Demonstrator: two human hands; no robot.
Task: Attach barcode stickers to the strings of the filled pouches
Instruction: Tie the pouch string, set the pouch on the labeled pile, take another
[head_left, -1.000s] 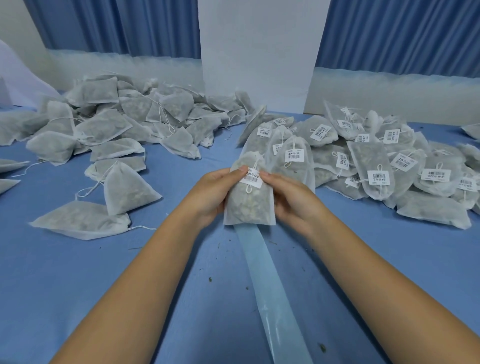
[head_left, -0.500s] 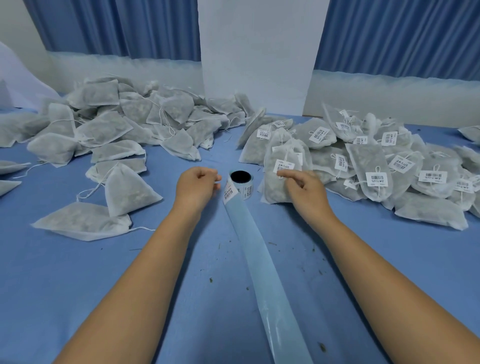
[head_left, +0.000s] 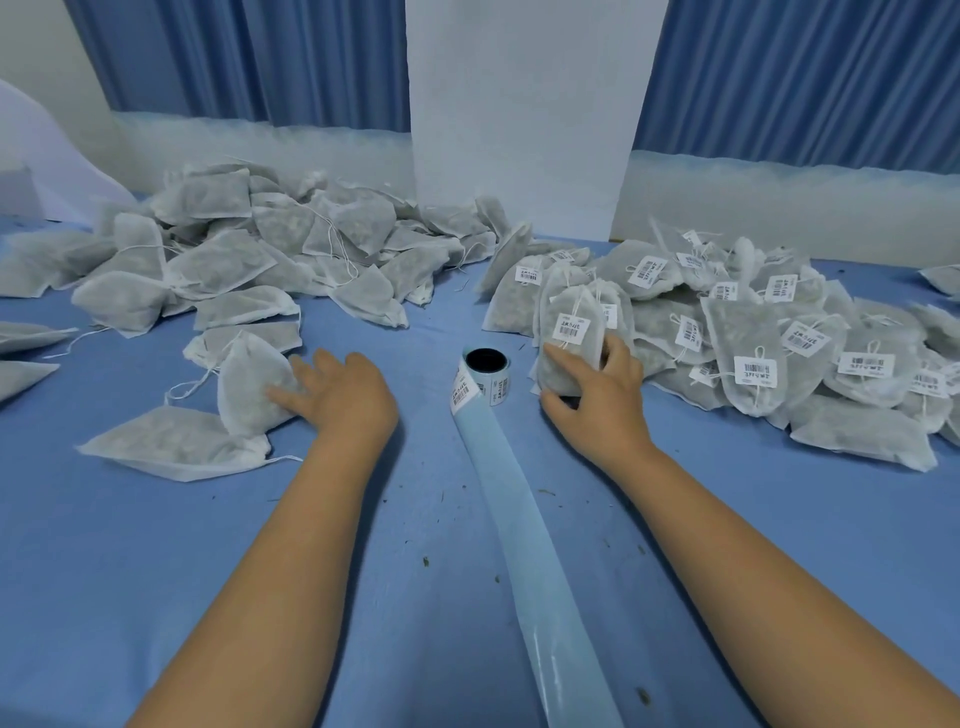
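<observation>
A small roll of barcode stickers stands on the blue table, and its empty blue backing strip trails toward me. My left hand reaches left with straight fingers that touch an unlabelled filled pouch. My right hand holds a labelled pouch at the near edge of the labelled pile; thumb and fingers curl round its lower part. A barcode sticker hangs on that pouch's string.
A heap of unlabelled pouches with loose strings covers the back left. A white pillar and blue curtains stand behind the table. Small crumbs dot the cloth between my arms.
Both hands held one pouch over the roll a second ago. My right hand carried it to the labelled pile at the right; my left hand let go and moved left onto an unlabelled pouch.
</observation>
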